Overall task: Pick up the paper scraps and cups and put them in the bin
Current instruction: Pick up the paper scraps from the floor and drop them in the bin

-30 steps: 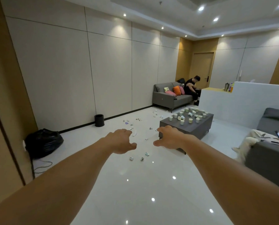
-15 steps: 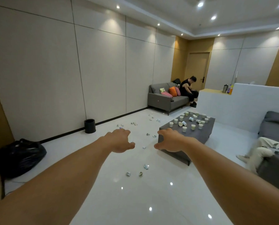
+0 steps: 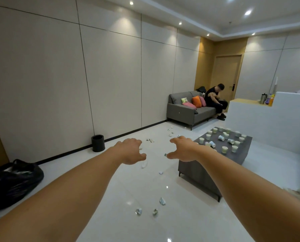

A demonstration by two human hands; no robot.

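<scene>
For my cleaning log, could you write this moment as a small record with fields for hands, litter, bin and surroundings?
left hand: empty, fingers loosely curled, stretched forward
right hand: empty, same pose
paper scraps: scattered on the white floor
cups: many on the grey table, some upright, some tipped
bin: black, standing against the wall
surroundings: black bag at left; person seated on a sofa
</scene>
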